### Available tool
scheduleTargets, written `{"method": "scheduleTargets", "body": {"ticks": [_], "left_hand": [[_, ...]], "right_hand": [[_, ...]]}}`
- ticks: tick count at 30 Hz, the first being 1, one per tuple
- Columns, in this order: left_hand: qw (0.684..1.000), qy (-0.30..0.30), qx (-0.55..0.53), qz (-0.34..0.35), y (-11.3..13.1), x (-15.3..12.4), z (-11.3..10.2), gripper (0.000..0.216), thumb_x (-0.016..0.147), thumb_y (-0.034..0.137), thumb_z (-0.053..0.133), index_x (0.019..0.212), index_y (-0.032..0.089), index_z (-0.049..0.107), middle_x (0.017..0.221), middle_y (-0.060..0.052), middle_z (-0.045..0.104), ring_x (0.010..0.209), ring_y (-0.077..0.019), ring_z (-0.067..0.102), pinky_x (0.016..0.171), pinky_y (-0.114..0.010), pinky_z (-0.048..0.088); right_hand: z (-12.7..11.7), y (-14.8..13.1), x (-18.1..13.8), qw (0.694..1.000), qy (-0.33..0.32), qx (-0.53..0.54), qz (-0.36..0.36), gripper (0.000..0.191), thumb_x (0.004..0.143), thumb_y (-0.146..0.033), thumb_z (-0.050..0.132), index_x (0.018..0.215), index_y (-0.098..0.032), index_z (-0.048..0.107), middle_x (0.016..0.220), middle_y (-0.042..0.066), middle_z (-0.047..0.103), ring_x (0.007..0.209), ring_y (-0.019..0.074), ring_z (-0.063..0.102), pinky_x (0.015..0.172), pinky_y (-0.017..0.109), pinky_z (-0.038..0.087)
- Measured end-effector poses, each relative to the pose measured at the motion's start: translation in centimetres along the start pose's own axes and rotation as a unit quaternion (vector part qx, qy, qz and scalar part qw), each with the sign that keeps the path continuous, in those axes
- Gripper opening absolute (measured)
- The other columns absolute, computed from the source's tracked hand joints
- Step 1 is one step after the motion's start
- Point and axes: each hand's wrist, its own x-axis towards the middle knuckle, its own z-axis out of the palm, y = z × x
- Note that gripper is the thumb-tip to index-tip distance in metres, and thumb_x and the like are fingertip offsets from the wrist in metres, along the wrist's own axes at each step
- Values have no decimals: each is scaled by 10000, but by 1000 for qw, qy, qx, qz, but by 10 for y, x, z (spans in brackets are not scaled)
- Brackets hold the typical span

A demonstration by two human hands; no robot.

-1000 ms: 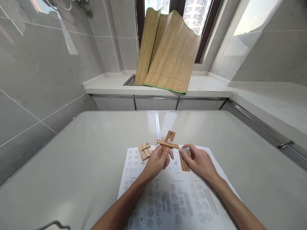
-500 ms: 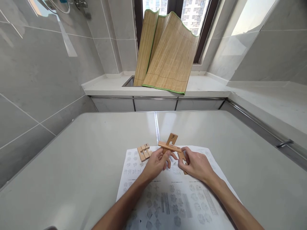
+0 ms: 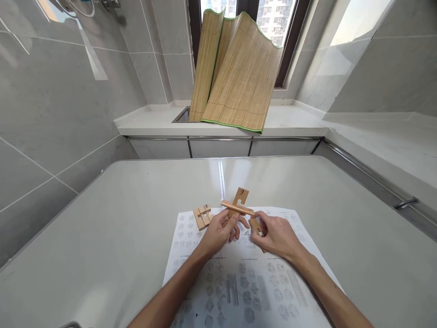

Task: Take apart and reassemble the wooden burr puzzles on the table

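Observation:
My left hand [image 3: 223,228] is closed on two crossed wooden puzzle pieces above a printed sheet [image 3: 252,264]. One is a flat notched piece [image 3: 242,195] with a dark handwritten mark near its far end. The other, a long bar [image 3: 232,207], lies across it. In my right hand [image 3: 275,233], thumb and fingers pinch another notched wooden piece [image 3: 254,223], partly covered by the fingers. The right fingertips are close to the bar's right end; whether they touch it I cannot tell. Left of my left hand, several notched wooden blocks [image 3: 202,217] sit together on the sheet's edge.
Both forearms rest over a glossy pale table [image 3: 129,228] with a seam running down its middle. Beyond its far edge is a white ledge [image 3: 153,119] with a folded bamboo mat [image 3: 244,82] leaning at the window. Grey tiled walls [image 3: 85,100] stand on both sides.
The view has shifted slightly. The piece in my right hand has turned a little, its lower end swinging down. My left hand keeps its hold on the crossed pieces.

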Motion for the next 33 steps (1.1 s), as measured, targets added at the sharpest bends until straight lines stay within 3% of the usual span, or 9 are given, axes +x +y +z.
{"method": "scheduleTargets", "body": {"ticks": [5, 9, 13, 17, 20, 24, 28, 33], "left_hand": [[1000, -4, 1, -2, 0, 0, -1, 479, 1002, 551, 570, 1223, 132, 645, 1023, -128, 751, 560, -95, 548, 513, -231, 424], [1000, -4, -9, -2, 1, 1, -3, 463, 1004, 544, 567, 1181, 124, 651, 984, -126, 746, 558, -99, 545, 514, -233, 421], [1000, 6, -26, -10, 4, 1, -3, 430, 999, 524, 586, 1099, 113, 664, 877, -99, 727, 547, -103, 533, 524, -239, 424], [997, 24, -66, -26, 5, 2, -6, 445, 982, 511, 620, 1181, 115, 665, 888, -88, 707, 542, -99, 513, 526, -246, 414], [994, 39, -100, -34, 5, 3, -9, 445, 986, 496, 622, 1224, 122, 669, 906, -81, 690, 537, -86, 487, 521, -243, 388], [991, 48, -115, -49, 4, 4, -11, 436, 979, 492, 636, 1211, 126, 681, 860, -64, 669, 551, -92, 482, 517, -245, 375], [990, 54, -123, -52, 5, 5, -11, 443, 970, 511, 642, 1180, 123, 685, 857, -63, 668, 542, -90, 476, 516, -248, 368], [991, 34, -113, -61, 7, 5, -10, 450, 969, 517, 641, 1166, 116, 695, 895, -84, 670, 569, -98, 478, 521, -246, 376]], "right_hand": [[1, 2, 2, 998, 2, 50, 34, 195, 783, -285, 587, 969, -260, 532, 535, -112, 471, 497, 153, 448, 558, 270, 316], [-5, 5, 4, 969, -32, 233, 78, 130, 819, -267, 568, 927, -261, 495, 540, -122, 394, 510, 133, 371, 541, 250, 294], [-12, 9, 5, 896, -60, 431, 87, 128, 872, -323, 590, 863, -248, 486, 551, -122, 316, 503, 106, 243, 511, 240, 199], [-17, 10, 7, 802, -86, 583, 99, 274, 915, -479, 655, 980, -223, 581, 547, -124, 301, 483, 92, 201, 498, 253, 151], [-18, 13, 8, 744, -99, 653, 104, 301, 918, -495, 703, 949, -201, 646, 558, -109, 333, 475, 76, 208, 495, 259, 150], [-18, 18, 5, 695, -96, 704, 107, 372, 867, -546, 776, 977, -197, 706, 627, -76, 442, 451, 47, 219, 474, 250, 157], [-17, 15, 5, 678, -67, 722, 121, 463, 779, -580, 847, 1018, -207, 713, 634, -65, 503, 426, 37, 212, 442, 237, 165], [-9, 5, 12, 695, 11, 702, 155, 506, 837, -696, 725, 831, -193, 665, 486, -93, 400, 368, 44, 170, 396, 245, 136]]}}
